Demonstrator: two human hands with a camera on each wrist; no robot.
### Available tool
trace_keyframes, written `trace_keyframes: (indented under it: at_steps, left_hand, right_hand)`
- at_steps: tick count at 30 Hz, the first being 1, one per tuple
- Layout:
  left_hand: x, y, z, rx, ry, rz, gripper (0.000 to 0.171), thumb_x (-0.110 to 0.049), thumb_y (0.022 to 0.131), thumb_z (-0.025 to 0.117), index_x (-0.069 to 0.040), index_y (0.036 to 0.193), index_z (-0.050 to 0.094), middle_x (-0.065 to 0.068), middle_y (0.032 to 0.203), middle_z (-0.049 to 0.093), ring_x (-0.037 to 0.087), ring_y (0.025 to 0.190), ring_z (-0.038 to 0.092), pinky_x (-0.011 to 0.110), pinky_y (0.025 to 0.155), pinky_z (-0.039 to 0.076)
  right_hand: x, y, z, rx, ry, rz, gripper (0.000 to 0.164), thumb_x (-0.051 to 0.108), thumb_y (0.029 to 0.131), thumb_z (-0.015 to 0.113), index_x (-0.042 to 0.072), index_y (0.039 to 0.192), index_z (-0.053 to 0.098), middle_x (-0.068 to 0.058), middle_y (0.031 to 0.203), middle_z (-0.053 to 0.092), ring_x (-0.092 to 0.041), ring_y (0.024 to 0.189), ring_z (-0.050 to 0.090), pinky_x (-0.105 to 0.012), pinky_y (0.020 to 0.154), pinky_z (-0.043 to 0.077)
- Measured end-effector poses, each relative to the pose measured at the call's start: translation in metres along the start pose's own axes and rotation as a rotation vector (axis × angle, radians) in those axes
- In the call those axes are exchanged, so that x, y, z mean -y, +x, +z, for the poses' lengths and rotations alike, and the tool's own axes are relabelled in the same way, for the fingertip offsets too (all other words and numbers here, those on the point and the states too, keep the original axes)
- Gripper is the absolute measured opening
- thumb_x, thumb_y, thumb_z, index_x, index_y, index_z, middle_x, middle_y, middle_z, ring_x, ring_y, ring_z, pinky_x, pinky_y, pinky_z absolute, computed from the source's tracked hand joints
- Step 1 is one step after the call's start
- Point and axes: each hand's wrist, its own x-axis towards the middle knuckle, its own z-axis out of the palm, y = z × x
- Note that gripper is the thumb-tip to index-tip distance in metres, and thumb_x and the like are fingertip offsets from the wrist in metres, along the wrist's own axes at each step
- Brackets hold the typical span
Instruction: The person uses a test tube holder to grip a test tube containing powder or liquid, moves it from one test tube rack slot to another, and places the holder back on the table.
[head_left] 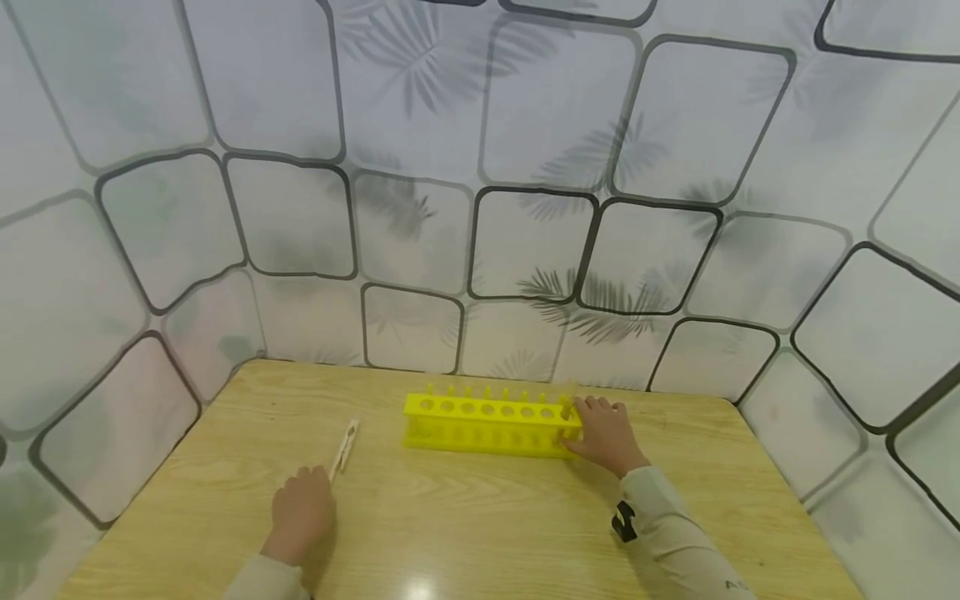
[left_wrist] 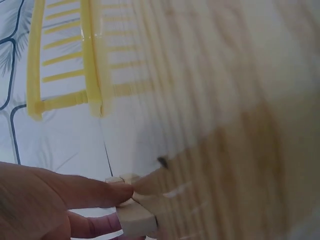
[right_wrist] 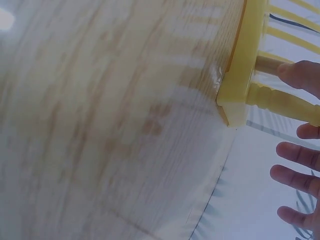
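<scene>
A yellow test-tube rack [head_left: 487, 425] with a row of round holes stands on the wooden table [head_left: 480, 533]. My right hand [head_left: 603, 433] rests against its right end. In the right wrist view the thumb [right_wrist: 295, 75] touches the rack's end post [right_wrist: 245, 85], and the other fingers [right_wrist: 300, 155] are spread straight. A pale wooden clamp [head_left: 345, 446] lies left of the rack. My left hand [head_left: 303, 512] is at its near end. In the left wrist view two fingers [left_wrist: 95, 192] pinch the clamp's end [left_wrist: 135, 215], with the rack [left_wrist: 95, 65] beyond.
Walls papered with a grey tile and leaf pattern [head_left: 480, 208] close in the table at the back and on both sides. A bright glare spot [head_left: 420, 587] lies on the near table edge.
</scene>
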Motion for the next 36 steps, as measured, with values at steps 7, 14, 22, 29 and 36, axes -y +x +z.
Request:
trace_keyframes:
  at_steps: [7,14,22,29,36]
  left_hand:
    - [0.002,0.0,-0.001,0.003,-0.009,-0.002,0.009,0.003,0.087,0.047,0.006,0.079,0.045,0.019,0.069,0.051,0.029,0.06,0.053,0.039,0.054,0.047]
    - [0.004,-0.002,-0.007,0.033,-0.053,-0.045,0.009,0.004,0.088,0.044,0.011,0.092,0.041,0.017,0.064,0.051,0.026,0.054,0.054,0.034,0.048,0.047]
    - [0.011,-0.003,-0.012,0.063,-0.136,-0.085,0.032,0.005,0.089,0.04,0.021,0.114,0.029,0.016,0.06,0.052,0.022,0.048,0.051,0.028,0.042,0.043]
    - [0.012,-0.004,-0.014,0.058,-0.147,-0.131,0.034,-0.007,0.092,0.039,0.012,0.119,0.031,0.016,0.064,0.053,0.023,0.052,0.051,0.031,0.044,0.041]
    - [0.009,-0.006,-0.015,-0.023,-0.172,-0.108,0.031,-0.023,0.1,0.035,-0.001,0.122,0.04,0.011,0.065,0.053,0.02,0.052,0.047,0.03,0.044,0.036]
  right_hand:
    - [-0.002,0.0,0.003,-0.005,-0.003,-0.004,0.053,0.048,0.069,0.077,0.013,0.101,0.053,-0.007,0.092,0.059,-0.028,0.084,0.057,-0.052,0.075,0.043]
    - [-0.001,-0.001,0.003,-0.001,0.003,0.003,0.055,0.046,0.069,0.078,0.011,0.104,0.053,-0.006,0.09,0.058,-0.027,0.081,0.056,-0.051,0.075,0.043]
    - [0.0,-0.002,0.001,0.004,-0.003,0.009,0.054,0.046,0.069,0.078,0.012,0.102,0.052,-0.005,0.088,0.058,-0.025,0.078,0.056,-0.051,0.073,0.043]
    - [0.002,-0.002,0.001,0.008,0.001,0.005,0.052,0.046,0.069,0.078,0.012,0.101,0.053,-0.005,0.088,0.06,-0.025,0.078,0.057,-0.052,0.074,0.044]
    - [0.003,-0.002,-0.002,-0.003,0.01,0.003,0.053,0.045,0.069,0.079,0.012,0.101,0.053,-0.007,0.089,0.055,-0.027,0.081,0.051,-0.05,0.073,0.041]
